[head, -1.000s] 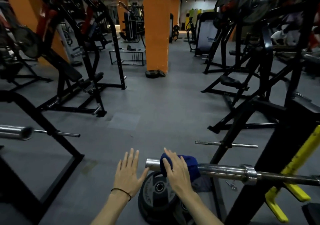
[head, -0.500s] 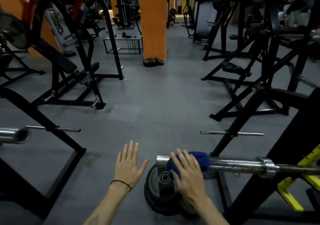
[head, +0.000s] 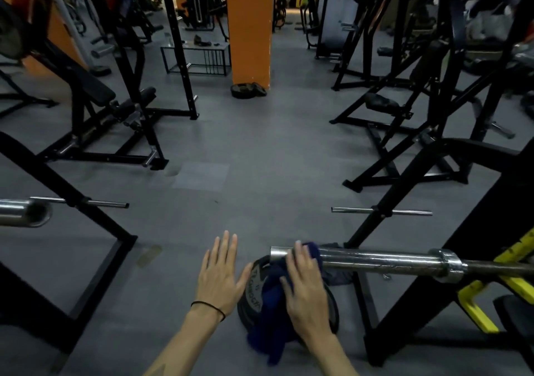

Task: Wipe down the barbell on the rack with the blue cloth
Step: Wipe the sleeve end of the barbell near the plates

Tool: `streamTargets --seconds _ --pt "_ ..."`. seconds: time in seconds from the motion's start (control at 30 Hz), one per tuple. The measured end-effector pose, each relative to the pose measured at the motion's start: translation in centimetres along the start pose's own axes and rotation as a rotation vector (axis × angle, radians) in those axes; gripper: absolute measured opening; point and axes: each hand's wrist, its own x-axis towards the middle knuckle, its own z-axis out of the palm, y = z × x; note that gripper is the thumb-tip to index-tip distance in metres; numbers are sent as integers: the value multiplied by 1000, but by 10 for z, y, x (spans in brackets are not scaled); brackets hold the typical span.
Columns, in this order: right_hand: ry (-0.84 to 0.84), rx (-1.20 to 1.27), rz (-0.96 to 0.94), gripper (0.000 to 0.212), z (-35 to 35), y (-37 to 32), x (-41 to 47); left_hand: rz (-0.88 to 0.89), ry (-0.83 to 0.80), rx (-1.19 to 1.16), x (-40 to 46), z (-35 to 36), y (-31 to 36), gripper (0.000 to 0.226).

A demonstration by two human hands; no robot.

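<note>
**Cloth draped over the bar's free end**

The bar (head: 375, 260) lies level on the black rack (head: 474, 231) at the right, its chrome sleeve reaching left to a free end near the middle of the view; the blue cloth (head: 274, 297) is laid over that sleeve just short of the end and hangs down in loose folds below it; the right hand (head: 303, 283) rests on the cloth where it crosses the bar, fingers bent over the top of it and pressing it to the metal; the left hand (head: 221, 271) hangs in the air just left of the bar's end, flat, fingers straight and spread, holding nothing, a thin black band on its wrist; under the cloth a black plate (head: 254, 289) lies on the grey floor (head: 260, 150).
</note>
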Motion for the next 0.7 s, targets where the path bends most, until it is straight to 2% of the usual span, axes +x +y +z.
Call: streamTargets --seconds 0.07,0.13,0.17,0.27,0.3,0.33,0.43,0.47,0.5,0.57,0.63,0.67,0.7 --pt "49 30 215 57 -3 0 16 -13 -3 -8 -4 1 -2 85" --pt "34 14 275 61 0 -18 31 -24 -12 -26 -6 4 -3 87" --pt "-3 -2 206 62 6 -28 35 -32 -3 -35 -5 5 -3 89" --pt "-131 -110 -217 58 13 -24 40 -48 -28 -38 -4 11 0 94" --pt "-117 -133 -258 55 9 -10 44 -42 -24 -31 -4 11 1 94" --pt "-73 -139 -211 54 5 5 47 -39 -17 -33 -3 9 3 94" --pt "133 -77 220 57 -8 24 46 -39 -15 -43 -2 8 9 90" --pt "163 -65 298 60 -5 14 47 -46 -23 -43 -2 9 12 87" --pt "137 -47 295 60 0 -3 48 -49 -38 -45 -2 11 13 84" --pt "-23 -24 51 57 12 -29 41 -46 -92 -45 -1 13 15 76" --pt "-85 -59 -195 55 9 -16 40 -28 -86 -36 -1 16 15 74" --pt "-67 -85 -208 54 5 1 42 -30 -89 -51 0 15 16 77" --pt "-22 -95 -141 53 0 18 42 -31 -77 -71 1 15 18 81"
